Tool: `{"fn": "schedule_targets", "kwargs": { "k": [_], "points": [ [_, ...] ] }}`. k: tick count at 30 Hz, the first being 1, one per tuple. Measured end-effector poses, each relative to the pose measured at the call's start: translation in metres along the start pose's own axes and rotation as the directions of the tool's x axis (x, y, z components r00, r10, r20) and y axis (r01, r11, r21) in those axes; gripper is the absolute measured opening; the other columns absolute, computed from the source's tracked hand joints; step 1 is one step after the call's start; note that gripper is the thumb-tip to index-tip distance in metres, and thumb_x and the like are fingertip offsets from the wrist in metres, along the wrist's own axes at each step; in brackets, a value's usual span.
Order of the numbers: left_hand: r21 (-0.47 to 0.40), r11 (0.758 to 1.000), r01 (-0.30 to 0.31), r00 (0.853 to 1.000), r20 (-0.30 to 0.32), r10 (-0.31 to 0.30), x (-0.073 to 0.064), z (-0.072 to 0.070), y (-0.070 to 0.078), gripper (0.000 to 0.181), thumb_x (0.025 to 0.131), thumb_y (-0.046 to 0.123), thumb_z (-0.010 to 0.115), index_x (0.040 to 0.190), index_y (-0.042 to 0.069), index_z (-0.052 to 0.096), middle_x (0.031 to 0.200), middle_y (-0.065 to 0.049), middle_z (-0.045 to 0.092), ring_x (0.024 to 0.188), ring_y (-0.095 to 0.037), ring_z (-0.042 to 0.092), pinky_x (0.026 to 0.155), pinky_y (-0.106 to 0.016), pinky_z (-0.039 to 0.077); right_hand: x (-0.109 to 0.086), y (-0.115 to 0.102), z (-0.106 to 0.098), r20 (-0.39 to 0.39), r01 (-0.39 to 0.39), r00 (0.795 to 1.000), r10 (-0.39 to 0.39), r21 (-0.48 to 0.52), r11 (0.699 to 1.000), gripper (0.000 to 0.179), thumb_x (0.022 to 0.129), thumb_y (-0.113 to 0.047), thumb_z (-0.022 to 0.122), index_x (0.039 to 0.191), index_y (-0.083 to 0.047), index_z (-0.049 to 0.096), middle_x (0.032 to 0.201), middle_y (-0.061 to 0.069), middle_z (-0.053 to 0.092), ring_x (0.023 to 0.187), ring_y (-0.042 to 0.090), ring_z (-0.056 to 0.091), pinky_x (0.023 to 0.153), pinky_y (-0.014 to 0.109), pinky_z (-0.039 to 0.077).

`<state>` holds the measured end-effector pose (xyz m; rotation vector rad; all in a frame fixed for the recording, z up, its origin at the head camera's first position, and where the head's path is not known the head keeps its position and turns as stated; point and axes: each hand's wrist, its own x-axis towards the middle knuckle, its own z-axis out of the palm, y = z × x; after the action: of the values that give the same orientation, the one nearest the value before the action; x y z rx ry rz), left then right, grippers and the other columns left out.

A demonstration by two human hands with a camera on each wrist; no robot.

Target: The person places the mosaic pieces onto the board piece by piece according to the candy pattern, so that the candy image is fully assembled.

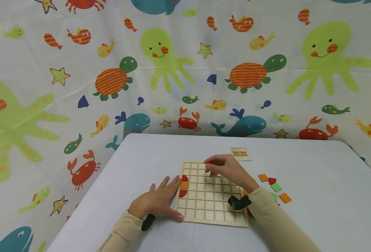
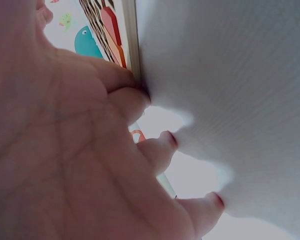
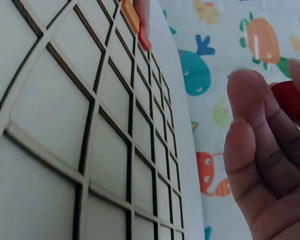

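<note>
A wooden grid board (image 1: 204,214) lies on the white table. Along its left edge sit an orange square tile (image 1: 184,185) and two red rounded-corner tiles, one on either side of it. My left hand (image 1: 159,200) is spread beside that edge, its thumb at the near left corner and its index finger against the side. Over the board's far part, my right hand (image 1: 224,169) pinches a small red tile (image 3: 288,99) between thumb and finger, apart from the grid. The right wrist view shows the tile partly covered by fingers.
Right of the board lie several loose tiles, among them an orange square (image 1: 285,197) and a green square (image 1: 276,187); my right forearm hides some. A small pattern card (image 1: 241,158) lies beyond the board. A sea-animal cloth (image 1: 185,101) hangs behind the table.
</note>
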<state>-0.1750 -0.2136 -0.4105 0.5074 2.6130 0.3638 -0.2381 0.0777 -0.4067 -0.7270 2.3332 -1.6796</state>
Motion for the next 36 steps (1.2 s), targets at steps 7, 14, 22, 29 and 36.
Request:
{"fn": "schedule_targets", "kwargs": {
  "k": [7,14,22,29,36],
  "points": [
    [0.006,1.0,0.006,1.0,-0.003,-0.006,0.0,0.0,0.001,0.127,0.077,0.06,0.092,0.172,0.011,0.024,0.179,-0.002,0.018,0.164,-0.036,0.009,0.121,-0.076,0.012,0.009,0.003,0.014,-0.048,-0.014,0.999,0.011,-0.062,0.998,0.031,0.11,-0.022,0.064,0.115,0.006,0.078,0.095,0.018,0.075,0.076,0.024,0.063,0.067,0.031,0.053],
    [-0.003,1.0,0.008,1.0,0.002,-0.008,0.0,-0.001,0.003,0.126,0.077,0.059,0.092,0.171,0.01,0.024,0.179,-0.003,0.018,0.163,-0.037,0.009,0.121,-0.076,0.013,0.016,0.004,0.026,-0.095,-0.074,0.993,0.067,-0.075,0.994,0.024,0.107,-0.016,0.068,0.115,0.005,0.078,0.093,0.008,0.074,0.078,0.022,0.064,0.072,0.032,0.056],
    [0.007,1.0,0.006,1.0,0.002,-0.006,0.0,-0.001,0.003,0.127,0.076,0.059,0.092,0.172,0.011,0.024,0.179,-0.003,0.018,0.163,-0.037,0.009,0.121,-0.077,0.013,0.022,0.005,0.037,-0.068,-0.11,0.992,0.105,-0.079,0.991,0.012,0.104,-0.007,0.07,0.107,0.002,0.077,0.086,0.005,0.074,0.074,0.023,0.068,0.067,0.031,0.054],
    [0.009,1.0,0.013,1.0,0.004,-0.013,0.001,-0.001,0.002,0.128,0.076,0.06,0.092,0.172,0.012,0.023,0.179,-0.003,0.017,0.164,-0.037,0.008,0.121,-0.077,0.012,0.026,0.002,0.045,-0.044,-0.158,0.987,0.153,-0.141,0.977,0.008,0.1,-0.002,0.071,0.104,-0.003,0.078,0.085,0.004,0.071,0.074,0.019,0.065,0.07,0.028,0.055],
    [0.003,1.0,0.007,1.0,0.004,-0.007,0.0,-0.002,0.003,0.128,0.076,0.059,0.093,0.172,0.011,0.023,0.179,-0.003,0.017,0.164,-0.037,0.008,0.121,-0.077,0.012,0.031,0.005,0.049,-0.003,-0.129,0.991,0.131,-0.219,0.967,0.009,0.099,-0.001,0.071,0.101,-0.005,0.079,0.086,0.001,0.071,0.077,0.017,0.062,0.074,0.03,0.054]
  ]
}}
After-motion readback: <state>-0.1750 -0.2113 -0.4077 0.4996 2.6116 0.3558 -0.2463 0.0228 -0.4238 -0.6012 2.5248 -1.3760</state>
